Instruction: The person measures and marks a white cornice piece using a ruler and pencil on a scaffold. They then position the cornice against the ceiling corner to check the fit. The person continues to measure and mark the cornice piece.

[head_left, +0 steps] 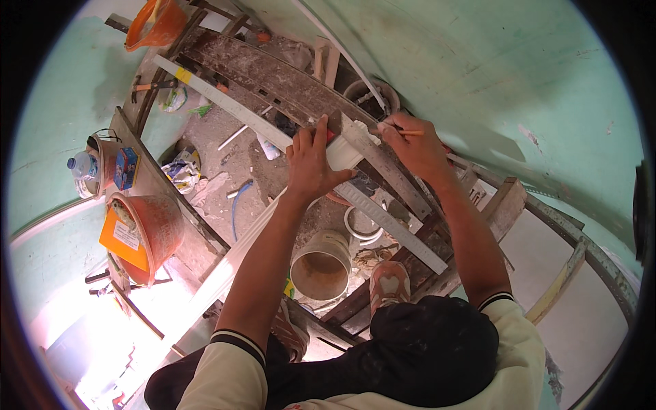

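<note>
My left hand (311,164) presses down with fingers stretched and thumb spread, resting on a long white ribbed moulding strip (240,240). That strip slants up from the lower left and ends between my hands. In my right hand (418,152), a pencil (412,132) is pinched, just right of the strip's end. A long pale metal straightedge (236,108) with a yellow patch crosses beneath the strip. The wooden board (273,76) lies beyond my left hand. Part of the strip is hidden under my left hand and forearm.
Orange buckets stand at the left (167,229) and far left (158,26). A beige bucket (321,266) sits between my arms, near my shoe (389,283). A hammer (154,86) lies by the left frame. Green walls (492,75) and wooden scaffold beams surround me.
</note>
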